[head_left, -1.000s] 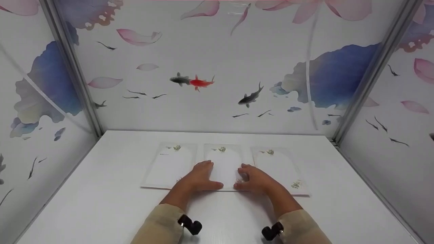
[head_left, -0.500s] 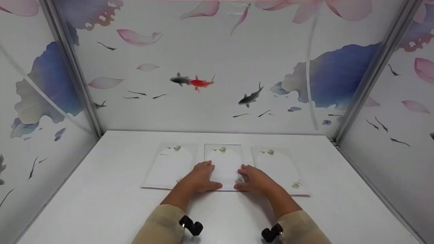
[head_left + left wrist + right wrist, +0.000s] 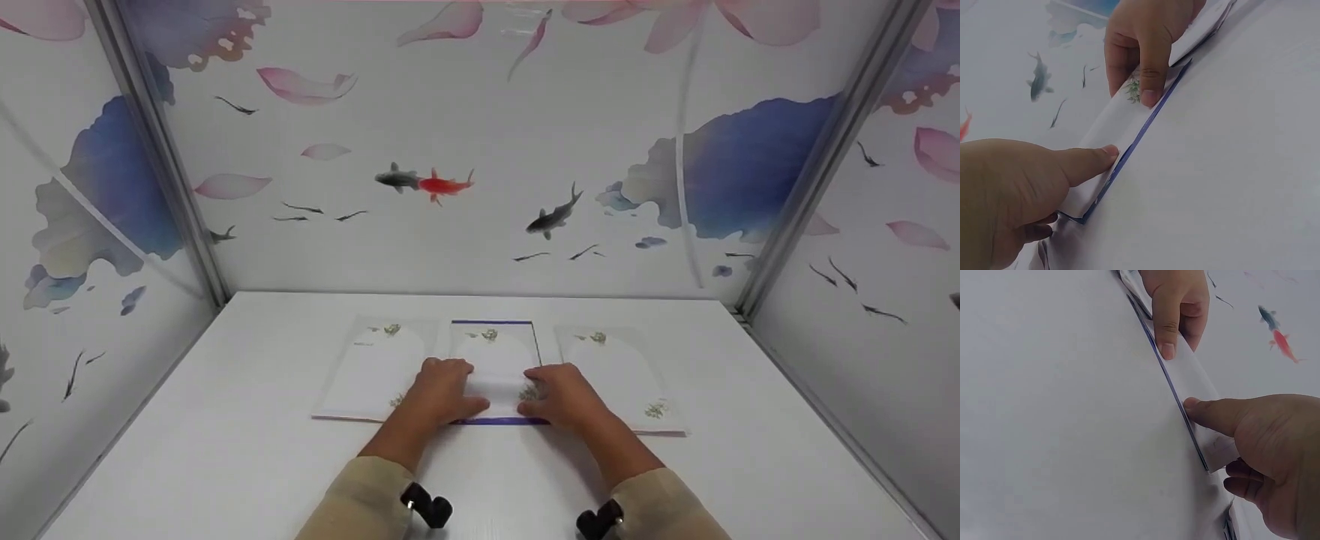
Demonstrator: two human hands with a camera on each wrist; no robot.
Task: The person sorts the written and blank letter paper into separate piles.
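Observation:
Three white sheets or pads with printed flowers lie side by side on the table. My hands are at the middle paper [image 3: 495, 356]. My left hand [image 3: 442, 390] grips its left side, thumb on top near the front edge and fingers curled at the side. On the right side my right hand [image 3: 562, 394] holds it the same way. A blue border [image 3: 504, 421] shows along the front and far edges, seemingly from something beneath. In the left wrist view a flower print [image 3: 1132, 91] sits by the right thumb, and the paper looks slightly bowed. The fingertips under it are hidden.
The left paper [image 3: 375, 375] and right paper [image 3: 615, 375] flank the middle one, each partly behind a hand or wrist. The white table [image 3: 187, 450] extends around them. Printed wall panels [image 3: 465, 247] and metal posts [image 3: 169, 172] enclose the back and sides.
The blue border has come into view along the middle paper's far edge and widened at its front edge. A dark line now shows on its right side. Both hands have barely shifted.

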